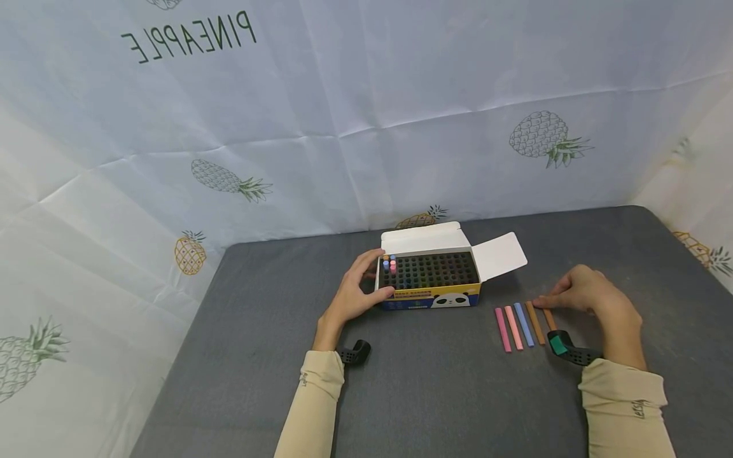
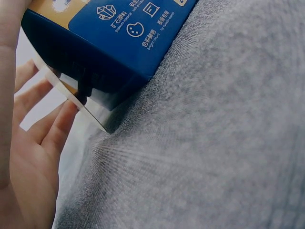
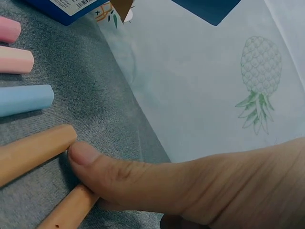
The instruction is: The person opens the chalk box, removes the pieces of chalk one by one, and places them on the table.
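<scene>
A chalk box [image 1: 431,299] with a panda print stands on the table, its lid up. Inside is a dark holder [image 1: 435,270] full of holes, with several colored chalk ends at its left end. My left hand [image 1: 350,289] grips the box's left end, thumb at the front edge; in the left wrist view its fingers [image 2: 62,121] lie behind a white flap. To the right my right hand [image 1: 592,299] pinches the far end of the rightmost orange chalk stick [image 1: 550,319]. Its thumb tip [image 3: 85,153] is right at the end of the neighboring orange-brown chalk stick [image 3: 35,150].
Left of the orange-brown stick lie a blue chalk stick [image 1: 523,324], a light pink chalk stick [image 1: 513,328] and a darker pink chalk stick [image 1: 503,330]. An open side flap [image 1: 499,256] sticks out rightward from the box. Behind the grey table [image 1: 258,381] hangs a pineapple-print curtain [image 1: 355,76].
</scene>
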{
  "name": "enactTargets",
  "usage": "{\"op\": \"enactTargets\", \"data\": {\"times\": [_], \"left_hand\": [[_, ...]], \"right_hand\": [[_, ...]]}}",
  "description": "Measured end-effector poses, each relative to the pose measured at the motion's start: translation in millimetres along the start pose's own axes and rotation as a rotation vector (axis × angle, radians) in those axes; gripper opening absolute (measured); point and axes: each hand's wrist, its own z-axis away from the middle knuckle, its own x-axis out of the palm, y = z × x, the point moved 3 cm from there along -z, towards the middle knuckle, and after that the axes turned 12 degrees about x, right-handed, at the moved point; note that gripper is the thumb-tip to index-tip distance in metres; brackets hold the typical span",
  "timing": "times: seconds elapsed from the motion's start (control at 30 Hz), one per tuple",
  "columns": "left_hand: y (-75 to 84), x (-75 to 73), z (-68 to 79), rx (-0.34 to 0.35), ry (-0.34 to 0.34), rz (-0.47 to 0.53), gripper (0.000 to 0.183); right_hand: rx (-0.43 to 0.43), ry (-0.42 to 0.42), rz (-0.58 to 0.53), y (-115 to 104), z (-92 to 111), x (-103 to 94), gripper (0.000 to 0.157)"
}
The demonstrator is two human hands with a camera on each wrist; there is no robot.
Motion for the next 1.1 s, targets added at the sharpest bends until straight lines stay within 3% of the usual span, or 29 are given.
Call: {"op": "enactTargets", "data": {"times": [0.53, 0.87, 1.1], "left_hand": [[1.2, 0.4, 0.5, 0.014, 0.006, 0.006, 0.096], [1.7, -0.1, -0.3, 0.011, 0.004, 0.006, 0.098], [2.2, -0.7, -0.3, 0.019, -0.001, 0.003, 0.095]], "right_hand": [[0.002, 0.035, -0.018, 7, 1, -3.3, 0.061], [-0.053, 0.166, -0.078, 2, 5, -13.3, 0.067], [-0.063, 0.259, -0.236, -4, 10, -17.3, 0.064]]}}
